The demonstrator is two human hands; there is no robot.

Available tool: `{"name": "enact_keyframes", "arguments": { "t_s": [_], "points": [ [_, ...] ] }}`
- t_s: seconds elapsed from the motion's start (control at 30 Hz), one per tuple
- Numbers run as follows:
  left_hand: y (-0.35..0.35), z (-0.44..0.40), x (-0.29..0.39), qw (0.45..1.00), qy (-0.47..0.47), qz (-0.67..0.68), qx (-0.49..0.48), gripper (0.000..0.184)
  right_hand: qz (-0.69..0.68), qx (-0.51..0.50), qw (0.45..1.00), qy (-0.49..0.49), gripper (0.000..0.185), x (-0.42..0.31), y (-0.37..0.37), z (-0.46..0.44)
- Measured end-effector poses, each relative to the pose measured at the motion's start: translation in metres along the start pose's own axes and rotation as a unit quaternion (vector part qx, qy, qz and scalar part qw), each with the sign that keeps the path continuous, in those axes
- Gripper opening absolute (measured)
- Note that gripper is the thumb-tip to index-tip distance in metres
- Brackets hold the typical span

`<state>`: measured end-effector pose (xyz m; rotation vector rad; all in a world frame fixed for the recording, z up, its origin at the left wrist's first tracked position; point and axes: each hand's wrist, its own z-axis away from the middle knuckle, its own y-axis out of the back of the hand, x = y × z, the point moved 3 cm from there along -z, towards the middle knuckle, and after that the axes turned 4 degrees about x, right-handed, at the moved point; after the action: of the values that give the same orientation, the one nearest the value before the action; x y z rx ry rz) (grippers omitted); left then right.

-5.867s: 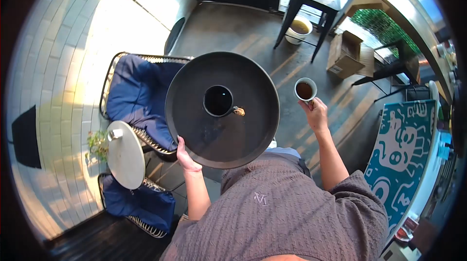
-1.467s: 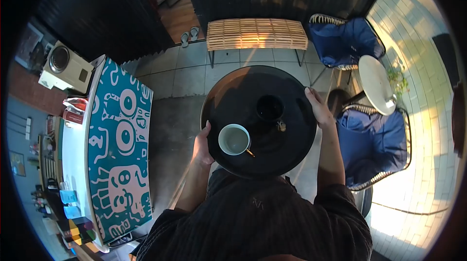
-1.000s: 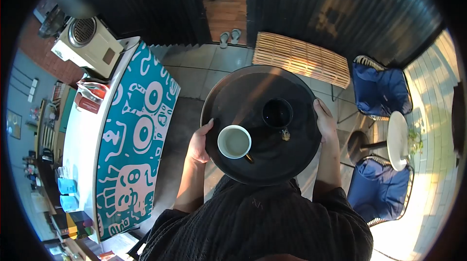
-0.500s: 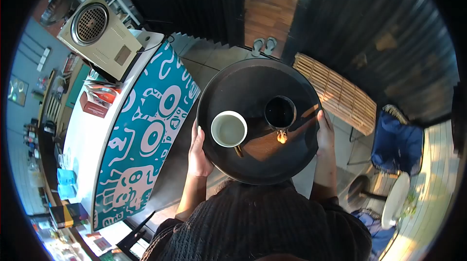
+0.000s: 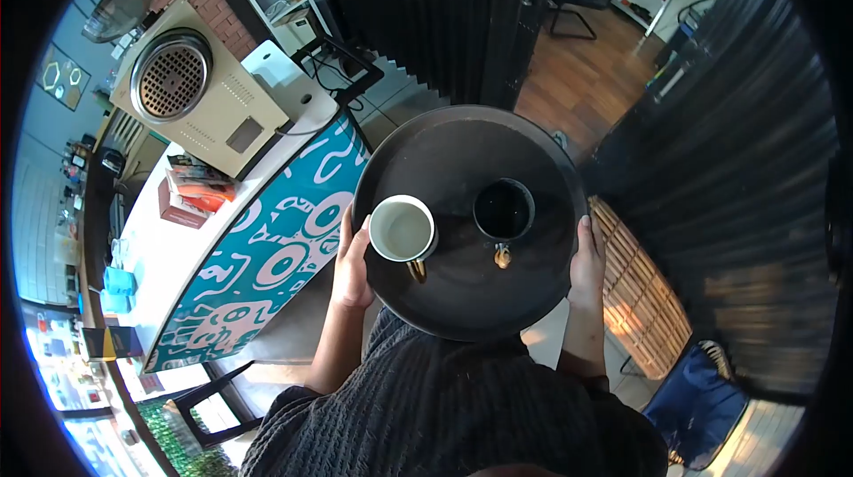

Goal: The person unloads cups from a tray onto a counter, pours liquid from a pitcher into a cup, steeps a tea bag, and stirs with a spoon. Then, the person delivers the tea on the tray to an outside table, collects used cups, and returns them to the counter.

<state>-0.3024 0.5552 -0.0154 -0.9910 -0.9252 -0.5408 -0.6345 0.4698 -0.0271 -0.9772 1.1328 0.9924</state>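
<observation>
A round black tray (image 5: 462, 299) is held level in front of my body. My left hand (image 5: 354, 268) grips its left rim, with the thumb on top beside the white cup. My right hand (image 5: 585, 262) grips the right rim, thumb up. On the tray's left part stands a white cup (image 5: 402, 228) with pale contents and a gold handle. Right of the middle stands a black cup (image 5: 504, 210) with a gold-coloured handle; its inside is dark.
To the left is a white counter (image 5: 169, 255) with a teal patterned front, bearing a beige machine (image 5: 200, 91) and packets. A slatted bench (image 5: 644, 290) and a blue-cushioned chair (image 5: 697, 406) are at the right. Ahead, a doorway shows a wooden floor (image 5: 577, 77).
The white cup, earlier in one hand off the tray, now stands on it, and both hands hold the rim. My view has swung round; the counter's machine looks nearer, and the bench has shifted right and down.
</observation>
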Motion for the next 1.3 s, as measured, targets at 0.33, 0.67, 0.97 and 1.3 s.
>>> {"name": "enact_keyframes", "arguments": {
  "t_s": [0.33, 0.67, 0.97, 1.3],
  "points": [
    [-0.028, -0.203, 0.025, 0.997, -0.030, 0.054, 0.037, 0.050, -0.043, -0.054, 0.998, -0.002, 0.040, -0.013, -0.132, -0.174],
    [-0.046, -0.406, 0.093, 0.991, -0.085, 0.057, 0.088, 0.050, -0.054, -0.116, 0.992, 0.004, 0.029, -0.052, -0.302, -0.357],
    [-0.025, -0.531, 0.096, 0.962, -0.105, 0.088, 0.235, 0.051, 0.003, -0.240, 0.971, 0.014, 0.016, -0.038, -0.471, -0.523],
    [-0.072, -0.606, 0.136, 0.884, -0.184, 0.177, 0.391, 0.041, 0.051, -0.445, 0.893, 0.025, 0.015, -0.064, -0.672, -0.651]
  ]
}}
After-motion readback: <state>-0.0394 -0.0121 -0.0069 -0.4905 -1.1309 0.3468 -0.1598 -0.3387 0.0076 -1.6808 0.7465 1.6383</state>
